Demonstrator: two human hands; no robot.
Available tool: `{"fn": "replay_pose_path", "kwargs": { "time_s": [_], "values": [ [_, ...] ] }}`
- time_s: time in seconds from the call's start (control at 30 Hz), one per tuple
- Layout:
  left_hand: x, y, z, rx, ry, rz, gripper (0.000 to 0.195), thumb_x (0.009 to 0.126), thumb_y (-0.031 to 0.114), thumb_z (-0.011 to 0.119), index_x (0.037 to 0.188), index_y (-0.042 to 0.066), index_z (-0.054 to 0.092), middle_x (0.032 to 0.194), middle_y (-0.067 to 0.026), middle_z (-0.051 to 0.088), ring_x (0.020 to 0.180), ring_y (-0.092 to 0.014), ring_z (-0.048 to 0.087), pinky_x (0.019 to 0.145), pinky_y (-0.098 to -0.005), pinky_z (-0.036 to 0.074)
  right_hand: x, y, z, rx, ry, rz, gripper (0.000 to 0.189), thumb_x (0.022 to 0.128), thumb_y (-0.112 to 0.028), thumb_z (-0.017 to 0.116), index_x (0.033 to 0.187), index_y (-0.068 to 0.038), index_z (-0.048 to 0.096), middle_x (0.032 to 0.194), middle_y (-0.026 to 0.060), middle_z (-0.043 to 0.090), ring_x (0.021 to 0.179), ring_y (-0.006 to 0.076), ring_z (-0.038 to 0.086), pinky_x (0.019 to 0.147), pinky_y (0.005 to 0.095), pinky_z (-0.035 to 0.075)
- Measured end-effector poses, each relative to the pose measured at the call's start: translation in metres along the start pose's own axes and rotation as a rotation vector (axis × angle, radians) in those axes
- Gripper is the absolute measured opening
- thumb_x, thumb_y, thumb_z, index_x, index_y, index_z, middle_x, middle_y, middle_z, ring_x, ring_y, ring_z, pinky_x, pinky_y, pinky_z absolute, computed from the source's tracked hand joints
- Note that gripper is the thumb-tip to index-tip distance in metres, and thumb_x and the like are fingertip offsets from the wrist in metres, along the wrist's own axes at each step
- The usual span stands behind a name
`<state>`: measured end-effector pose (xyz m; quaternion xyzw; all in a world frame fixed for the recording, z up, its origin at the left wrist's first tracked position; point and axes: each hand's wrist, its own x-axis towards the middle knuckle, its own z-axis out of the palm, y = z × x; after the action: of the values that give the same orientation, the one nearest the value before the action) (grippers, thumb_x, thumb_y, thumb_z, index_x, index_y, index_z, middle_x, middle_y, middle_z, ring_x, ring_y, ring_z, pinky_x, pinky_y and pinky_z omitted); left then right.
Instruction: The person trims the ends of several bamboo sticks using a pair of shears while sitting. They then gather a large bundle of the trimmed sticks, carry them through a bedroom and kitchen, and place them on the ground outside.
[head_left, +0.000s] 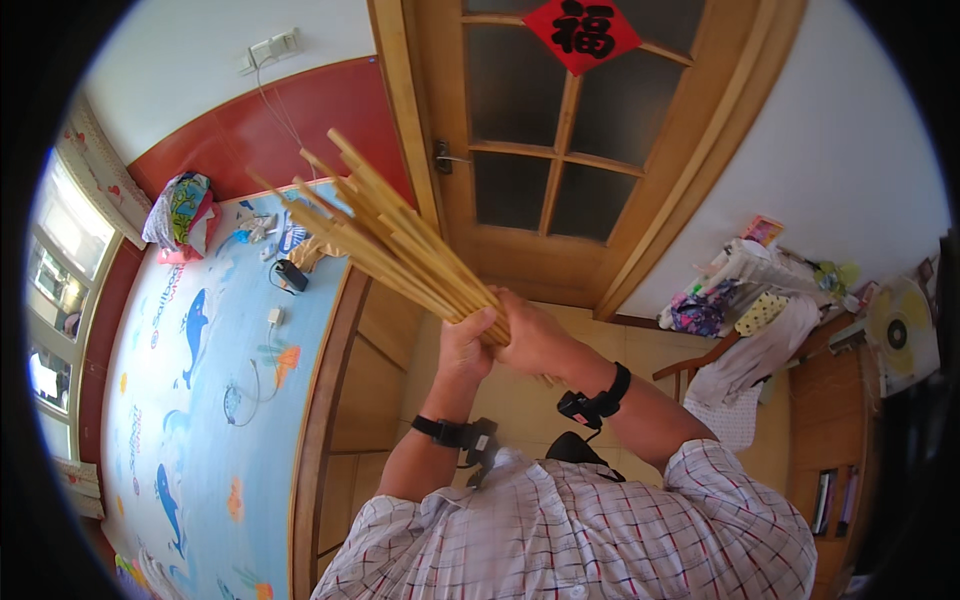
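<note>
Both of my hands grip a bundle of thin wooden sticks (397, 232) near its lower end, in front of my chest. My left hand (466, 346) closes around the left side, thumb across the sticks. Against it, my right hand (529, 337) wraps the right side of the same bundle. The long ends fan out towards the upper left, uneven in length, while short ends show below my right hand. Each forearm wears a black strap with a small device.
At left a raised platform bears a blue whale-patterned mat (255, 450) with a black adapter (291, 275), cables and cloths. Ahead stands a shut wooden door (525, 262) with glass panes. On the right are a chair with draped clothes (750, 360), a fan (898, 334) and a wooden cabinet (825, 420).
</note>
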<state>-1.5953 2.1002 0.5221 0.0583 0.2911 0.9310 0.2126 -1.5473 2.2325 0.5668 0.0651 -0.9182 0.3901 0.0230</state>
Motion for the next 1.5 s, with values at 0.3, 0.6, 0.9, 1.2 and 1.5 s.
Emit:
{"fn": "replay_pose_path", "kwargs": {
  "time_s": [0.3, 0.6, 0.9, 1.2, 1.5],
  "values": [
    [0.154, 0.012, 0.02, 0.222, -0.147, 0.097, 0.049, 0.069, 0.005, 0.078, 0.114, 0.001, 0.06, 0.1, -0.0062, 0.063, 0.095, -0.019, 0.062, 0.086, -0.0344, 0.052, 0.132, 0.066, -0.04, 0.154, 0.038, -0.081, 0.065, 0.078, -0.014, 0.075, 0.133, 0.0, 0.043, 0.117, 0.0278, 0.062, 0.107, 0.0441, 0.064, 0.088, 0.0469, 0.053],
    [0.244, 0.0, -0.017, -0.187, 0.099, 0.251, 0.048, 0.072, 0.005, 0.077, 0.116, -0.001, 0.06, 0.107, -0.0128, 0.066, 0.102, -0.026, 0.065, 0.093, -0.0397, 0.053, 0.254, 0.082, -0.081, -0.071, -0.269, -0.203, 0.067, 0.078, -0.017, 0.075, 0.136, -0.004, 0.043, 0.123, 0.0275, 0.06, 0.11, 0.0458, 0.061, 0.091, 0.0489, 0.051],
    [0.334, 0.026, -0.023, 0.639, 0.306, 0.358, 0.054, 0.066, 0.005, 0.08, 0.116, 0.002, 0.061, 0.105, -0.0051, 0.065, 0.101, -0.016, 0.06, 0.088, -0.0323, 0.05, 0.369, 0.188, -0.025, 0.576, -0.236, -0.378, 0.056, 0.075, -0.014, 0.075, 0.125, -0.004, 0.052, 0.111, 0.013, 0.067, 0.104, 0.0257, 0.067, 0.085, 0.0371, 0.053],
    [0.432, 0.03, -0.058, 0.862, 0.105, 0.434, 0.076, 0.067, 0.008, 0.081, 0.136, 0.005, 0.05, 0.12, -0.0025, 0.06, 0.111, -0.013, 0.055, 0.1, -0.0299, 0.044, 0.443, 0.249, -0.005, 1.183, -0.221, -0.08, 0.037, 0.102, -0.029, 0.054, 0.13, -0.004, 0.052, 0.123, 0.0086, 0.06, 0.114, 0.0207, 0.062, 0.094, 0.0352, 0.051],
    [0.471, 0.025, -0.082, 0.935, 0.148, 0.343, 0.073, 0.065, 0.008, 0.082, 0.133, 0.006, 0.053, 0.121, -0.0046, 0.06, 0.114, -0.014, 0.055, 0.102, -0.0312, 0.044, 0.479, 0.291, 0.005, 1.629, -0.356, 0.221, 0.04, 0.096, -0.027, 0.062, 0.129, -0.006, 0.055, 0.126, 0.0087, 0.061, 0.116, 0.0217, 0.061, 0.098, 0.0384, 0.05]
  ]
}}
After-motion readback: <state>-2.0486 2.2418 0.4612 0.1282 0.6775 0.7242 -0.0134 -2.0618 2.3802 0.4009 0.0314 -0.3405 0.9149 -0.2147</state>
